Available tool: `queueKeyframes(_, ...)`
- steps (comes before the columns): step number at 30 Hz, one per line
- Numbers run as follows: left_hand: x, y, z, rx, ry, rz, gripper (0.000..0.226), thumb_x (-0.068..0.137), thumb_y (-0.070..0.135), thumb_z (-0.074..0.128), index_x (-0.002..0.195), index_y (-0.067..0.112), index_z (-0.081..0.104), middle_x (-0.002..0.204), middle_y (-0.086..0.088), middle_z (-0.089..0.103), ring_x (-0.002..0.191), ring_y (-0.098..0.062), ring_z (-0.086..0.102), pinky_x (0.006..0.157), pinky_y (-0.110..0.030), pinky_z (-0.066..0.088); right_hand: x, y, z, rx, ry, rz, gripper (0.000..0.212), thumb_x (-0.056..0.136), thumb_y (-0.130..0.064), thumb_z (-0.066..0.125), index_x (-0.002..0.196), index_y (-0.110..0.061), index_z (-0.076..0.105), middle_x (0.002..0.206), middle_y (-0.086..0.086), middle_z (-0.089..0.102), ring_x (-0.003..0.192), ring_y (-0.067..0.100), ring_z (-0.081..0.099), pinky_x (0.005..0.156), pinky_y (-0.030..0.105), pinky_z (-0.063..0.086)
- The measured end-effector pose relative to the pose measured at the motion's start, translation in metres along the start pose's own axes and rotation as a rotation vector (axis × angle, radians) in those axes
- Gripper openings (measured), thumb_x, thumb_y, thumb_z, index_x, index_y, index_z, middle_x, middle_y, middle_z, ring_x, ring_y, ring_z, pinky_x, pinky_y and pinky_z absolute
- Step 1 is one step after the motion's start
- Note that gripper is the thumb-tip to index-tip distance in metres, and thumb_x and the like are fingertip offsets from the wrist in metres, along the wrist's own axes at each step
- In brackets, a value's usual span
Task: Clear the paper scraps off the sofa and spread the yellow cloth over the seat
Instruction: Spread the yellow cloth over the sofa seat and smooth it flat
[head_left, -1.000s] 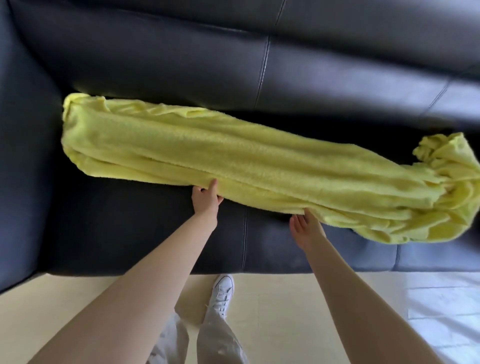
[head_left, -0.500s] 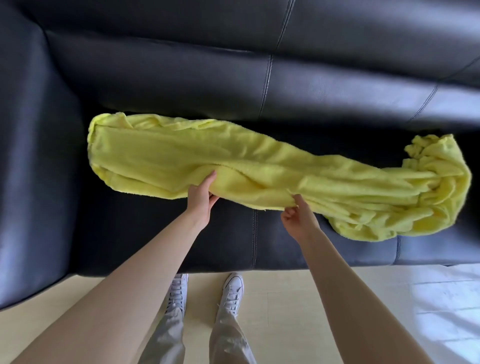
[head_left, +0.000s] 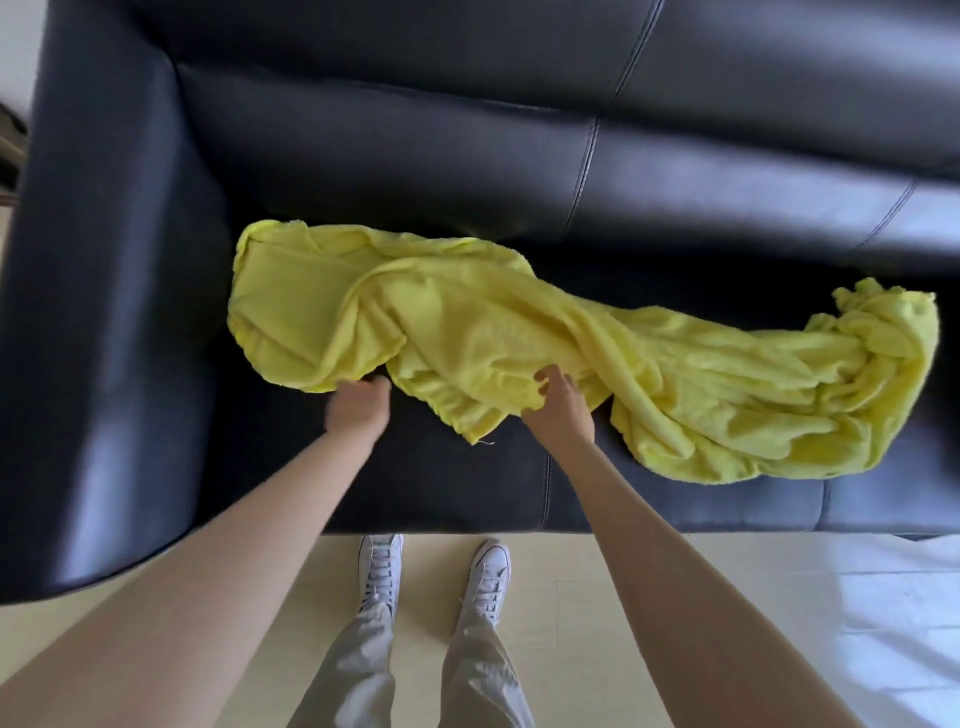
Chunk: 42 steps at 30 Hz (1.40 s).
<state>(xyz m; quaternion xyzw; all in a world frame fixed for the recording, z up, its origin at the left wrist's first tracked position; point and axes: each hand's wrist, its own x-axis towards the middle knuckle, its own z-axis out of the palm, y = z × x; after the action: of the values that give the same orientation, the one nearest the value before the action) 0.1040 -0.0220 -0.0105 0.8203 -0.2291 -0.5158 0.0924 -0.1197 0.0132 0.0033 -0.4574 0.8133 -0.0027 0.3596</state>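
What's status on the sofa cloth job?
Left hand and right hand both grip yellow cloth near edge. Cloth bunched, not spread. No paper scraps visible on sofa.

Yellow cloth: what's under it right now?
Under the yellow cloth only the black sofa seat shows around its edges. Anything beneath its bunched folds, paper scraps included, is covered.

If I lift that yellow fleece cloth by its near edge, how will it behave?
The yellow fleece cloth probably hangs limp: it already lies in soft folds and bunches at its right end. It may slide easily over the glossy black leather sofa. It looks light, likely manageable from the left hand and right hand.
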Motion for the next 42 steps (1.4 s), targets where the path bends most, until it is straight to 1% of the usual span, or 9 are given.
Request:
queueKeyframes(3, -0.006, -0.044, 0.043, 0.194, -0.287, -0.071, 0.093, 0.062, 0.06, 0.062, 0.128, -0.005, 0.049, 0.13, -0.02, 0.056, 0.116, -0.039, 0.057, 0.09, -0.038, 0.049, -0.016, 0.019, 0.029, -0.205, -0.098, 0.107, 0.05, 0.081, -0.012, 0.065, 0.125, -0.016, 0.043, 0.126, 0.007, 0.045, 0.116, 0.027, 0.045, 0.081, 0.037, 0.046)
queueKeyframes(9, -0.033, -0.043, 0.098, -0.176, -0.327, -0.072, 0.031, 0.086, 0.033, 0.063, 0.07, 0.01, 0.05, 0.066, -0.011, 0.047, 0.058, -0.025, 0.045, 0.052, -0.029, 0.031, -0.024, 0.057, 0.053, 0.294, -0.198, 0.352, 0.049, 0.08, -0.015, 0.069, 0.123, -0.008, 0.046, 0.104, 0.007, 0.058, 0.092, 0.022, 0.055, 0.074, 0.032, 0.044)
queueKeyframes(11, -0.035, -0.035, 0.103, -0.203, -0.282, -0.024, 0.025, 0.086, 0.031, 0.063, 0.088, 0.006, 0.06, 0.083, -0.015, 0.058, 0.072, -0.029, 0.053, 0.061, -0.027, 0.036, -0.024, 0.059, 0.055, 0.441, -0.268, 0.362, 0.047, 0.08, -0.011, 0.07, 0.122, -0.005, 0.051, 0.092, 0.006, 0.062, 0.085, 0.021, 0.058, 0.072, 0.031, 0.046)
queueKeyframes(14, -0.031, -0.028, 0.104, -0.214, -0.2, -0.004, 0.036, 0.087, 0.031, 0.064, 0.116, 0.012, 0.056, 0.118, -0.008, 0.057, 0.09, -0.021, 0.052, 0.075, -0.03, 0.039, -0.024, 0.054, 0.054, 0.372, -0.281, 0.256, 0.04, 0.081, -0.009, 0.068, 0.119, -0.008, 0.055, 0.095, 0.005, 0.062, 0.086, 0.018, 0.056, 0.06, 0.019, 0.041)
queueKeyframes(21, -0.025, -0.024, 0.104, -0.355, -0.132, -0.113, 0.048, 0.085, 0.025, 0.068, 0.123, 0.006, 0.047, 0.116, -0.012, 0.062, 0.101, -0.029, 0.058, 0.078, -0.033, 0.042, -0.015, 0.03, 0.049, 0.239, -0.241, 0.059, 0.048, 0.078, -0.008, 0.069, 0.124, -0.012, 0.053, 0.107, 0.004, 0.051, 0.094, 0.017, 0.05, 0.073, 0.026, 0.041)
queueKeyframes(26, -0.043, -0.018, 0.095, -0.774, -0.137, -0.247, 0.014, 0.094, 0.009, 0.044, 0.107, 0.003, 0.044, 0.093, -0.019, 0.061, 0.101, -0.033, 0.062, 0.088, -0.037, 0.051, -0.021, 0.027, 0.036, -0.029, -0.114, -0.041, 0.054, 0.079, -0.007, 0.061, 0.131, -0.018, 0.045, 0.126, 0.006, 0.045, 0.111, 0.024, 0.049, 0.083, 0.036, 0.049)
queueKeyframes(29, -0.059, -0.016, 0.07, -0.905, -0.16, -0.291, 0.018, 0.09, 0.003, 0.036, 0.095, 0.002, 0.054, 0.066, -0.012, 0.041, 0.06, -0.022, 0.054, 0.081, -0.04, 0.056, -0.03, 0.026, 0.032, -0.229, -0.012, -0.134, 0.06, 0.079, -0.02, 0.068, 0.133, -0.02, 0.041, 0.13, 0.006, 0.041, 0.121, 0.026, 0.042, 0.097, 0.038, 0.04)
queueKeyframes(39, -0.1, -0.001, -0.039, -0.794, -0.144, -0.017, 0.026, 0.089, 0.003, 0.035, 0.071, 0.007, 0.052, 0.05, -0.002, 0.043, 0.048, -0.011, 0.043, 0.067, -0.024, 0.054, -0.071, -0.025, 0.047, -0.345, 0.153, -0.549, 0.059, 0.077, -0.046, 0.069, 0.125, -0.018, 0.049, 0.117, 0.005, 0.051, 0.107, 0.026, 0.049, 0.094, 0.038, 0.04)
queueKeyframes(42, -0.1, 0.017, -0.047, -0.586, -0.145, 0.195, 0.016, 0.088, 0.013, 0.048, 0.075, 0.016, 0.057, 0.079, 0.002, 0.058, 0.081, -0.011, 0.056, 0.08, -0.023, 0.043, -0.079, -0.045, 0.053, -0.297, 0.071, -0.635, 0.03, 0.092, -0.038, 0.055, 0.094, -0.008, 0.058, 0.089, 0.008, 0.061, 0.084, 0.031, 0.055, 0.085, 0.04, 0.044)
